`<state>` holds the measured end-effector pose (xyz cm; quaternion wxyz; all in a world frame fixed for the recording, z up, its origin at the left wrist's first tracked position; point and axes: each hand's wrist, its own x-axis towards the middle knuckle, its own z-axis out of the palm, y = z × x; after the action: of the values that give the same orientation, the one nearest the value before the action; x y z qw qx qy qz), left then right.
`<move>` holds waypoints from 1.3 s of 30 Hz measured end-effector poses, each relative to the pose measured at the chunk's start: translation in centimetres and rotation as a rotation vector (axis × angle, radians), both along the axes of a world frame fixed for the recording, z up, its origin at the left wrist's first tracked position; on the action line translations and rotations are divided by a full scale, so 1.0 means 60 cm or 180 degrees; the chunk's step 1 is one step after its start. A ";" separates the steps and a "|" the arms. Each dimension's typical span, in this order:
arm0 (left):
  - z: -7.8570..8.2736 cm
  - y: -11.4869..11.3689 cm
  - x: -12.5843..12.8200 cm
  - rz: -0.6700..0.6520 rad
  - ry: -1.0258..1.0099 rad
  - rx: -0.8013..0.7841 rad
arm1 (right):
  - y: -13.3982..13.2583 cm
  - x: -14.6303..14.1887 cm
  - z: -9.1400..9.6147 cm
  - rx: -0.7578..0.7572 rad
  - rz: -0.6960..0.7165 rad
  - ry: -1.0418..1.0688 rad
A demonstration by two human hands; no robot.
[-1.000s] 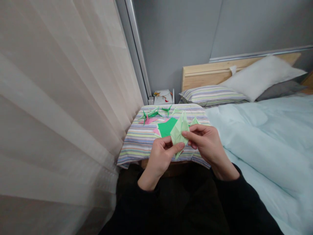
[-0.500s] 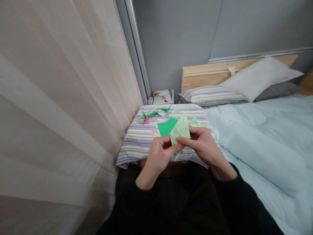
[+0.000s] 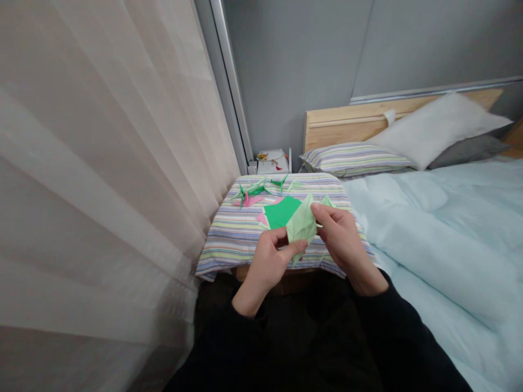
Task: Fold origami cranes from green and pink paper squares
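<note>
Right hand (image 3: 341, 237): since half a second earlier, its fingertips have climbed from the middle of the folded paper (image 3: 301, 224) to the upper right edge, where they pinch it.
Curtain (image 3: 102, 190): sheer and cream, in soft vertical pleats. It fills the left half of the view.
Duvet (image 3: 441, 228): pale blue and smooth, cut off at the right and bottom edges.
Sleeves (image 3: 392, 332): dark. They hide the lap below the table.
Headboard (image 3: 347, 122): light wood, partly behind the pillows.
Pillows: a white pillow (image 3: 441, 128) leans over a grey pillow (image 3: 469, 149), with a striped pillow (image 3: 353, 158) beside them.
Striped cloth (image 3: 241, 231): pastel bands, draped over a small table between the curtain and the duvet.
Left hand (image 3: 272, 258): thumb and fingers are closed on the folded paper's lower part.
Folded paper: pale green, creased and pointed. Both hands hold it in the air above the cloth's near edge.
Green sheet (image 3: 280, 211): a flat, dark green square on the cloth, its near corner hidden by the folded paper.
Paper figures (image 3: 253, 190): small and green, at the cloth's far end, too small to make out their shape.
White box (image 3: 272, 161): behind the table, its contents unclear.
</note>
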<state>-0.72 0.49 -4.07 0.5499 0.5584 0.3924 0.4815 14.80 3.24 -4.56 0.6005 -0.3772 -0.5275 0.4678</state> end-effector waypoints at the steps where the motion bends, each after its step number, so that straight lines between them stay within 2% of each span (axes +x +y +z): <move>1: -0.002 0.002 0.000 0.0050 -0.0086 -0.0002 | -0.002 0.000 0.002 0.0027 0.0101 -0.0036; 5: -0.013 0.010 0.003 0.0004 -0.0356 -0.0087 | -0.009 0.002 0.012 -0.0081 0.0382 -0.0236; 9: -0.027 0.026 0.004 0.0081 -0.0514 -0.0063 | -0.002 0.006 0.013 0.0015 0.0238 -0.0537; 12: -0.030 0.040 0.002 -0.0015 -0.0500 -0.0151 | 0.014 0.007 0.002 0.0171 0.0102 -0.0706; 16: -0.026 0.049 -0.001 -0.0072 -0.0486 -0.0339 | 0.036 0.006 -0.021 0.0094 0.0093 -0.0351; 19: -0.027 0.055 -0.006 0.0261 -0.0640 -0.0331 | 0.045 0.009 -0.034 -0.0018 0.0110 -0.0067; 21: -0.030 0.063 -0.013 0.0552 -0.0784 -0.0195 | 0.048 0.014 -0.039 0.0001 0.0094 -0.0038; 23: -0.032 0.072 -0.022 0.0809 -0.0756 0.0089 | 0.047 0.020 -0.046 0.0110 -0.0167 -0.0129; 26: -0.031 0.082 -0.034 0.1185 -0.0302 0.0795 | 0.036 0.024 -0.056 0.0203 -0.0603 -0.0386; 28: -0.028 0.084 -0.037 0.1304 -0.0045 0.1143 | 0.023 0.020 -0.061 0.0167 -0.0266 -0.0522; 31: -0.022 0.078 -0.035 0.1241 0.0201 0.1403 | 0.002 0.006 -0.058 0.0188 0.0270 -0.0407; 33: -0.017 0.071 -0.030 0.1103 0.0306 0.1490 | -0.006 -0.003 -0.051 0.0295 0.0397 -0.0243; 36: -0.010 0.060 -0.022 0.0805 0.0206 0.1411 | -0.012 -0.010 -0.038 0.0438 0.0270 -0.0166; 39: -0.008 0.049 -0.016 0.0606 -0.0310 0.1122 | -0.014 -0.012 -0.029 0.0523 -0.0157 -0.0042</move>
<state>-1.69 3.45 -4.53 0.4140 0.5825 0.3259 0.6190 14.07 2.40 -6.29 0.6373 -0.3426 -0.5587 0.4055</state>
